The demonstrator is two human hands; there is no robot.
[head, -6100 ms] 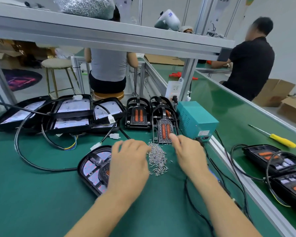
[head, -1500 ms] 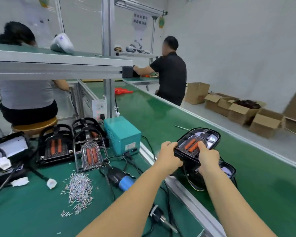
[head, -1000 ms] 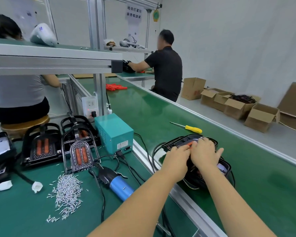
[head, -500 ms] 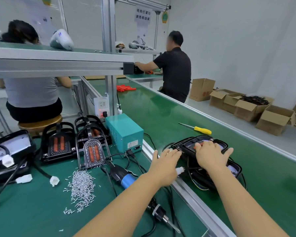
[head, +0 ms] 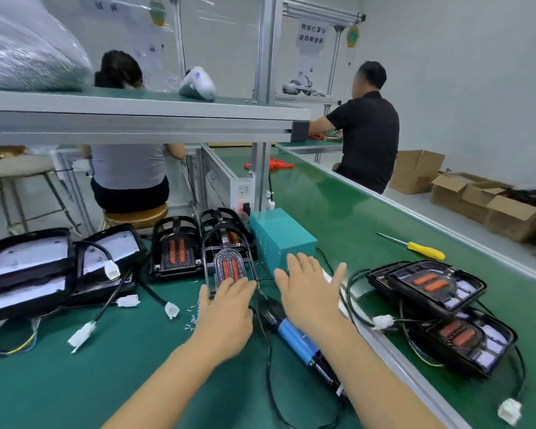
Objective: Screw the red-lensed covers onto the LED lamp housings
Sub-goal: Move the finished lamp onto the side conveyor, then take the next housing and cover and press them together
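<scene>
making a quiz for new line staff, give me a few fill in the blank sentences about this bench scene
1. The yellow-handled screwdriver lies on the ____ conveyor belt.
2. The blue-barrelled electric screwdriver lies on the bench between the two ____.
3. The left hand reaches toward the silver-rimmed cover with ____ lenses.
4. The two finished black lamp housings lie to the ____ of the right hand.

Missing words: green; hands; red; right

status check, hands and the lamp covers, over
Left hand open, fingertips at the nearest red-lensed cover. Right hand open, holding nothing. Electric screwdriver lies between them, untouched. Two assembled lamps stacked on the conveyor.
</scene>
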